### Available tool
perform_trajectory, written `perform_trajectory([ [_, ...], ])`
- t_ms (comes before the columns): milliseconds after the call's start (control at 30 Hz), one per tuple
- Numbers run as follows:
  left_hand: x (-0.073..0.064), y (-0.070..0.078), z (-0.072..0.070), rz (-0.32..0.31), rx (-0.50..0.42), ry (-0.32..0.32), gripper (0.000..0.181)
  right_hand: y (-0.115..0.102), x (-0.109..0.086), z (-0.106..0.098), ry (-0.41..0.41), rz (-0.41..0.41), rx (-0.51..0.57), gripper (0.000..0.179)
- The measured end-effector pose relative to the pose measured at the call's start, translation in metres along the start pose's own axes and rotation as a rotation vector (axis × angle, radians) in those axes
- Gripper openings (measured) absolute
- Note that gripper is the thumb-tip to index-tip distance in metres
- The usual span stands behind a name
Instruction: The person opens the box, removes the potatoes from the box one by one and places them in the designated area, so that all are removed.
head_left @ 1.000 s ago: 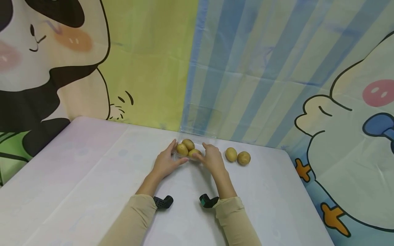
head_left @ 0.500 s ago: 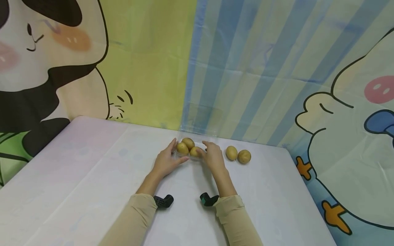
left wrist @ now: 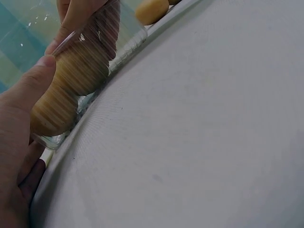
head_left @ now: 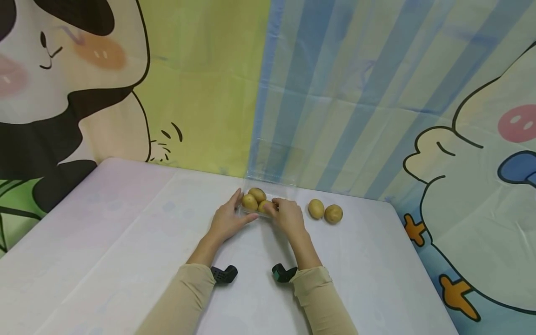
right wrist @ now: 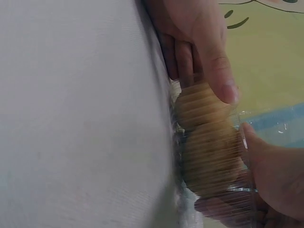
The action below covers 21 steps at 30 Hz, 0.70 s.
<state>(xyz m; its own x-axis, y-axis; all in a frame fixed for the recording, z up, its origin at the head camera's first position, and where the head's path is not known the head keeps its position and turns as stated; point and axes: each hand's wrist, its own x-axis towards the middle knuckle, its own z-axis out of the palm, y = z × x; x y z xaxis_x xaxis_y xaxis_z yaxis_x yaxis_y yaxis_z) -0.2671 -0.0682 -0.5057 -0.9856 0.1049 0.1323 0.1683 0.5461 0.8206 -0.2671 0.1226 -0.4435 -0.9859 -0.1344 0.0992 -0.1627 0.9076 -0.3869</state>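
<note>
A clear plastic box (left wrist: 135, 40) stands at the table's back edge, its transparent lid (head_left: 276, 163) raised behind. Three potatoes lie inside: one at the left (head_left: 249, 203), one at the back (head_left: 257, 194) and one at the front right (head_left: 264, 206). My left hand (head_left: 226, 220) grips the box's left end, thumb on the front rim, other fingers round the side. My right hand (head_left: 290, 217) reaches in from the right and holds the front-right potato, thumb over its top. Through the clear wall in the left wrist view, the right fingers show at that potato's side.
Two loose potatoes, one nearer the box (head_left: 316, 209) and one farther right (head_left: 333, 214), lie on the white-covered table (head_left: 377, 270). A cartoon-printed curtain (head_left: 209, 93) hangs close behind the table. Each wrist wears a small black device.
The fingers of my right hand have curled inward and lower over the front-right potato, which shifted slightly right and then back left. My left hand stays at the box's left end.
</note>
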Motion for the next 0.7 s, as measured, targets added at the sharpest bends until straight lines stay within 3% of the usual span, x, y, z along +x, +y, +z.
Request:
perform_trajectory([
  [267,-0.001,0.0022,-0.0011,0.005,0.017,-0.003,0.108,0.0005,0.001,-0.0032,-0.07,0.004,-0.058,0.059],
  [700,-0.0015,0.0042,-0.0015,0.0,0.02,-0.003,0.107,0.0036,0.005,0.0022,0.006,0.002,-0.014,0.059],
])
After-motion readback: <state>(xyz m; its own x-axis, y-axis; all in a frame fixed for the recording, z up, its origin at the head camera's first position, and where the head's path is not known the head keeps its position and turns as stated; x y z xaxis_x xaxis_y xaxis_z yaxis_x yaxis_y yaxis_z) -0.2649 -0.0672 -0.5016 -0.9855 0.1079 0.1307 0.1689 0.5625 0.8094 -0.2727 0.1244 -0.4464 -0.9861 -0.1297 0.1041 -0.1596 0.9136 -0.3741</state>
